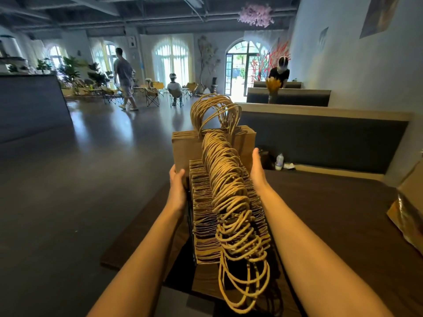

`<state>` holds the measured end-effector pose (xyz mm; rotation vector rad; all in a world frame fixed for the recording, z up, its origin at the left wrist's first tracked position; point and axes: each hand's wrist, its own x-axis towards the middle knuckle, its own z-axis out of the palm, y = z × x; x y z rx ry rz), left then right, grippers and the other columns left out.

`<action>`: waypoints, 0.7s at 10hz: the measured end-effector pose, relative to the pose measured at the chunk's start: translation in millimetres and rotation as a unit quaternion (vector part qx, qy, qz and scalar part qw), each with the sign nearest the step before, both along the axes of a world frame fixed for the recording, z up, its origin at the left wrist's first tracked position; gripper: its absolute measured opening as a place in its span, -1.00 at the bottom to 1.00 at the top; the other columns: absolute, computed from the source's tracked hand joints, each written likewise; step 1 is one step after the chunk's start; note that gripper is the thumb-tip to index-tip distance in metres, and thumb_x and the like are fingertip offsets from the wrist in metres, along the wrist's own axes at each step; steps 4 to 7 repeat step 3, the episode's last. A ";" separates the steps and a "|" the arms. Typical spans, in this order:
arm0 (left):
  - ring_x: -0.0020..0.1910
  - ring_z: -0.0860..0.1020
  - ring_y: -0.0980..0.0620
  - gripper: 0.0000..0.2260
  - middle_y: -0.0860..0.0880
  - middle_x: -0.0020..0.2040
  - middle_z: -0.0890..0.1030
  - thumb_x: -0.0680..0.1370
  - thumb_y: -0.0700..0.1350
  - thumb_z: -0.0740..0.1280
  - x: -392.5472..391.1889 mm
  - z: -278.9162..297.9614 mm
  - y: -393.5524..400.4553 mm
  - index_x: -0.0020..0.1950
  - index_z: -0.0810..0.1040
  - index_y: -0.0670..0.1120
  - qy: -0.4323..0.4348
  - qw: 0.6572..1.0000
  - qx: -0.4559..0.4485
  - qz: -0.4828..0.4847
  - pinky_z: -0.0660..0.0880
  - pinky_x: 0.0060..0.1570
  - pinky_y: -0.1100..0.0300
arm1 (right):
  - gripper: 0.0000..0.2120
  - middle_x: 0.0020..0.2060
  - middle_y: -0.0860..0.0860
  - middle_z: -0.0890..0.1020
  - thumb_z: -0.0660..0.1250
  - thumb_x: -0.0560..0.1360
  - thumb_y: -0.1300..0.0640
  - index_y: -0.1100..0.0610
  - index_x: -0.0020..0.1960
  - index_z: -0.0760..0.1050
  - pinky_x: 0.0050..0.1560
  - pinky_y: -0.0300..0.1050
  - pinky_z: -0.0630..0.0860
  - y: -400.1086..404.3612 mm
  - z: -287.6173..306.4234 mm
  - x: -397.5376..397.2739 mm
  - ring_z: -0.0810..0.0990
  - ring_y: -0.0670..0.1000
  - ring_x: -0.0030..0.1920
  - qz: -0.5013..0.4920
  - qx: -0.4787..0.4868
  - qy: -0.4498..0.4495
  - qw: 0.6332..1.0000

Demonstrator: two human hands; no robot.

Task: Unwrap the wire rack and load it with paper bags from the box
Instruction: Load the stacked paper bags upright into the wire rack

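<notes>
— Where are the paper bags (229, 202)?
— Standing upright in a long packed row near the tabletop's (332, 225) left edge, twisted handles (231, 186) looped along the top. A black wire rack (189, 225) shows only as thin bars at the row's left side.
— And the hands?
— The left hand (177, 181) grips the far bags' left edge, fingers curled round it. The right hand (256, 167) lies flat with straight fingers against their right side.
— Anything else?
— A small bottle (279, 161) by the far edge, shiny wrapping (405, 216) at the right edge.

Dark table (332, 216) bears upright paper bags (206, 225); gold wrapping (407, 216) at right edge.
</notes>
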<state>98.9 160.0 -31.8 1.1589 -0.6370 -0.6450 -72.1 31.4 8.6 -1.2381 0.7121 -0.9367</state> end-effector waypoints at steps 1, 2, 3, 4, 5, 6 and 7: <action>0.40 0.49 -0.18 -0.46 -0.14 0.39 0.56 0.57 0.22 0.21 11.5 -18.9 1.6 0.51 0.41 0.03 0.020 1.000 0.016 -0.017 0.39 0.42 -0.20 | -0.39 0.57 0.00 0.27 -0.10 0.69 -0.24 0.08 0.62 0.16 0.55 0.00 0.14 -5.7 -14.2 -4.2 0.24 0.06 0.55 0.005 0.000 0.036 0.999; 0.25 0.62 -0.15 -0.55 -0.15 0.26 0.65 0.67 0.18 0.15 7.4 -41.1 15.1 0.43 0.51 -0.05 0.072 0.995 0.056 -0.046 0.55 0.18 -0.09 | -0.34 0.54 -0.03 0.32 -0.05 0.65 -0.33 0.02 0.61 0.19 0.55 0.05 0.19 -8.3 -31.6 -7.4 0.30 0.05 0.52 0.027 0.040 0.047 0.998; 0.19 0.63 -0.11 -0.61 -0.27 0.34 0.57 0.76 0.00 0.08 -16.5 -59.6 25.0 0.50 0.40 -0.16 0.060 0.994 0.072 -0.064 0.60 -0.08 0.15 | -0.34 0.32 0.00 0.56 -0.07 0.65 -0.34 0.06 0.51 0.37 0.24 0.00 0.44 -2.3 -51.1 -9.9 0.54 0.03 0.26 0.060 0.100 0.009 0.993; 0.19 0.63 -0.11 -0.61 -0.27 0.34 0.57 0.76 0.00 0.08 -16.5 -59.6 25.0 0.50 0.40 -0.16 0.060 0.994 0.072 -0.064 0.60 -0.08 0.15 | -0.34 0.32 0.00 0.56 -0.07 0.65 -0.34 0.06 0.51 0.37 0.24 0.00 0.44 -2.3 -51.1 -9.9 0.54 0.03 0.26 0.060 0.100 0.009 0.993; 0.19 0.63 -0.11 -0.61 -0.27 0.34 0.57 0.76 0.00 0.08 -16.5 -59.6 25.0 0.50 0.40 -0.16 0.060 0.994 0.072 -0.064 0.60 -0.08 0.15 | -0.34 0.32 0.00 0.56 -0.07 0.65 -0.34 0.06 0.51 0.37 0.24 0.00 0.44 -2.3 -51.1 -9.9 0.54 0.03 0.26 0.060 0.100 0.009 0.993; 0.19 0.63 -0.11 -0.61 -0.27 0.34 0.57 0.76 0.00 0.08 -16.5 -59.6 25.0 0.50 0.40 -0.16 0.060 0.994 0.072 -0.064 0.60 -0.08 0.15 | -0.34 0.32 0.00 0.56 -0.07 0.65 -0.34 0.06 0.51 0.37 0.24 0.00 0.44 -2.3 -51.1 -9.9 0.54 0.03 0.26 0.060 0.100 0.009 0.993; 0.19 0.63 -0.11 -0.61 -0.27 0.34 0.57 0.76 0.00 0.08 -16.5 -59.6 25.0 0.50 0.40 -0.16 0.060 0.994 0.072 -0.064 0.60 -0.08 0.15 | -0.34 0.32 0.00 0.56 -0.07 0.65 -0.34 0.06 0.51 0.37 0.24 0.00 0.44 -2.3 -51.1 -9.9 0.54 0.03 0.26 0.060 0.100 0.009 0.993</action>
